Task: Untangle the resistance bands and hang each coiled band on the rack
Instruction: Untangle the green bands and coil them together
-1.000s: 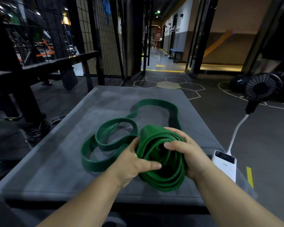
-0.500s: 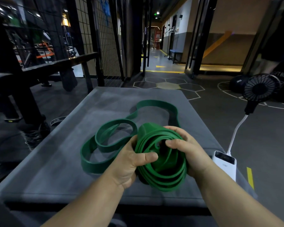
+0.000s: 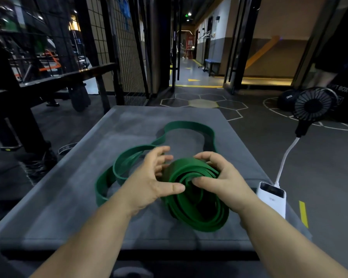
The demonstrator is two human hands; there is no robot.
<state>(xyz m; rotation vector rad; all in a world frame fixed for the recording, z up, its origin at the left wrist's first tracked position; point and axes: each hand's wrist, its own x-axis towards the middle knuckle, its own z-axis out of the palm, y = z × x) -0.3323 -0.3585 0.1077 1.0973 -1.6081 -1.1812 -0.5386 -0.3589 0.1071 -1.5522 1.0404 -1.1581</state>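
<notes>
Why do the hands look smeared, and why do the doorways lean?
Head view: the left hand has motion-blurred fingers, the right hand slightly less; the green band stays fairly sharp. The wide-angle lens bends the door frames near the edges. The lighting is dim.

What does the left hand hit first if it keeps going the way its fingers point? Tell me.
The left hand has its fingers spread, pointing forward and right. Going straight on, it would likely first meet the top of the coiled green resistance band that the right hand pinches; depth is unclear.
</notes>
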